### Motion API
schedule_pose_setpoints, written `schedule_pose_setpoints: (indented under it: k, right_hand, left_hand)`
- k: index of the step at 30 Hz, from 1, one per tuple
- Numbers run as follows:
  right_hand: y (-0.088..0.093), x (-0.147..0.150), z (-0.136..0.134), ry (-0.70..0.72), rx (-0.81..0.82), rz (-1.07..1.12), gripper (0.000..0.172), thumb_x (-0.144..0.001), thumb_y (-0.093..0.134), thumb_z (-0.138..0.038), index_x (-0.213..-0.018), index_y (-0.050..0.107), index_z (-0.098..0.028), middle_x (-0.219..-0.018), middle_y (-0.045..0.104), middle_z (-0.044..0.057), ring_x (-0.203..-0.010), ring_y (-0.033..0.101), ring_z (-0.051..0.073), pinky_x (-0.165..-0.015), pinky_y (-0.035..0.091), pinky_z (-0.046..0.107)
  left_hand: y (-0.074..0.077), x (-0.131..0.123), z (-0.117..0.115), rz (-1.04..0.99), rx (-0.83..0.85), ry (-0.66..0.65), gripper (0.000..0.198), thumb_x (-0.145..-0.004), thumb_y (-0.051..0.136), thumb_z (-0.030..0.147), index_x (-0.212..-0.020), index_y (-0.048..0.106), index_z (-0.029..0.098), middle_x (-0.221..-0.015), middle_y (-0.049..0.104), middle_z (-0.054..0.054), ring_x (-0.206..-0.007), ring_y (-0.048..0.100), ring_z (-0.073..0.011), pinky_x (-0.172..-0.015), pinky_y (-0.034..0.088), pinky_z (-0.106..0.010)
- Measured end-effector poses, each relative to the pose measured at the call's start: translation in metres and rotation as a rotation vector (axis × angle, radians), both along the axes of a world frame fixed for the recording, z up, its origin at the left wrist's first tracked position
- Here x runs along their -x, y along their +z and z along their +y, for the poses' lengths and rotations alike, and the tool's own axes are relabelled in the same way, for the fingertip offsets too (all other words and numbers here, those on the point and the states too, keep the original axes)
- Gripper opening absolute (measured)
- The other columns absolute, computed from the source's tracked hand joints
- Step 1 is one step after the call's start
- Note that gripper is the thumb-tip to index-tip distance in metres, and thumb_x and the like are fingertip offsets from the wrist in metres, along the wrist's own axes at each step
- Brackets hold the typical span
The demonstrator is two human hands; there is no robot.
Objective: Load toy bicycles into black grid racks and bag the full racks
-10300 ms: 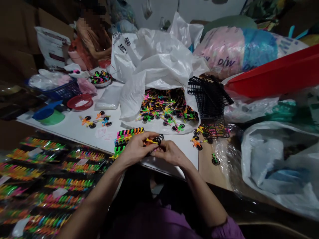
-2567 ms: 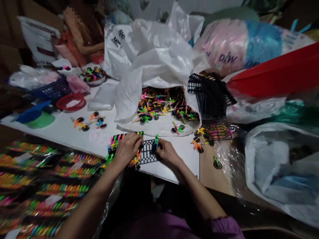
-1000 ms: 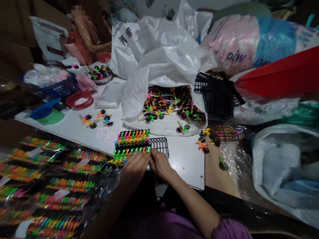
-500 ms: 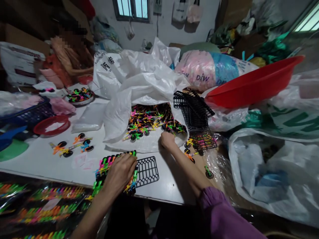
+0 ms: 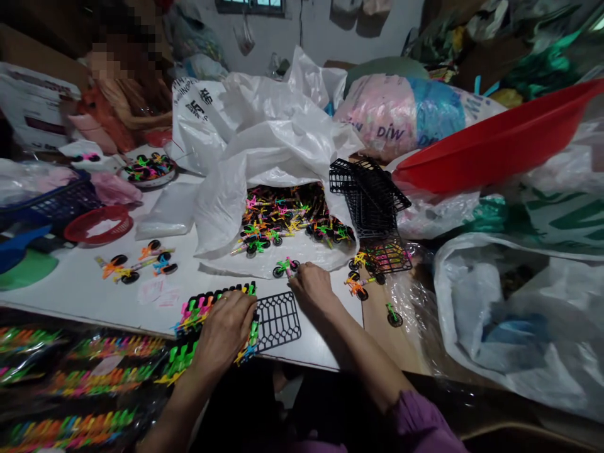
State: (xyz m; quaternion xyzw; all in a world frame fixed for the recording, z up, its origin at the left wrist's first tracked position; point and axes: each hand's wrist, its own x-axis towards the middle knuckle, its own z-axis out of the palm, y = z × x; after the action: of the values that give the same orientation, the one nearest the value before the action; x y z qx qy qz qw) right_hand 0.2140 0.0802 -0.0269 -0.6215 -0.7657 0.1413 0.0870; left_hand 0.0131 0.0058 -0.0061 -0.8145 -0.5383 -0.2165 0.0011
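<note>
Beyond the hands a white plastic sack (image 5: pixel 264 138) lies open on the white tabletop (image 5: pixel 85 296), spilling a heap of small neon toy bicycles (image 5: pixel 287 217). To their right stands a stack of black plastic grids (image 5: pixel 370 198), with a red basin (image 5: pixel 491 148) tilted behind it and crumpled clear bags (image 5: pixel 519 314) further right. Off to the left lie a few loose toy bicycles (image 5: pixel 134 267), a red round basket (image 5: pixel 98 223), a blue basket (image 5: pixel 56 202) and a bowl of bicycles (image 5: pixel 148 170). Packed, wrapped racks (image 5: pixel 70 371) lie at near left.

The left hand (image 5: pixel 225 327) lies palm down, fingers spread flat, forearm bare. The right hand (image 5: pixel 311 286) reaches farther out, fingers pinched together, its arm in a purple sleeve.
</note>
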Motion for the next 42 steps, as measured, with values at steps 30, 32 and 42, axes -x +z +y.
schedule_pose_setpoints:
  k: [30, 32, 42]
  right_hand:
    - [0.035, -0.018, -0.061, 0.287, -0.148, 0.478, 0.019, -0.090, 0.044, -0.024, -0.106, 0.054, -0.020, -0.093, 0.055, 0.005, -0.086, 0.054, 0.016, -0.075, 0.042, 0.026]
    - [0.029, -0.021, -0.060, 0.247, -0.176, 0.499, 0.018, -0.091, 0.043, -0.024, -0.103, 0.055, -0.020, -0.092, 0.055, 0.005, -0.085, 0.053, 0.016, -0.074, 0.042, 0.026]
    - [0.050, -0.033, -0.060, 0.238, -0.269, 0.618, 0.017, -0.090, 0.045, -0.024, -0.100, 0.058, -0.020, -0.090, 0.054, 0.005, -0.084, 0.053, 0.015, -0.074, 0.042, 0.026]
  left_hand:
    - [0.041, -0.046, 0.035, -0.606, 0.396, -0.037, 0.029, -0.077, 0.057, 0.045, -0.080, 0.065, 0.017, -0.075, 0.064, -0.001, -0.072, 0.057, -0.0140, -0.067, 0.043, -0.025]
    - [0.041, -0.043, 0.037, -0.547, 0.401, -0.112, 0.026, -0.077, 0.058, 0.041, -0.086, 0.066, 0.018, -0.083, 0.064, -0.002, -0.079, 0.058, -0.0152, -0.072, 0.043, -0.026]
    - [0.057, -0.061, 0.046, -0.665, 0.352, -0.154, 0.027, -0.080, 0.054, 0.041, -0.080, 0.063, 0.016, -0.069, 0.061, 0.001, -0.065, 0.055, -0.0116, -0.062, 0.042, -0.023]
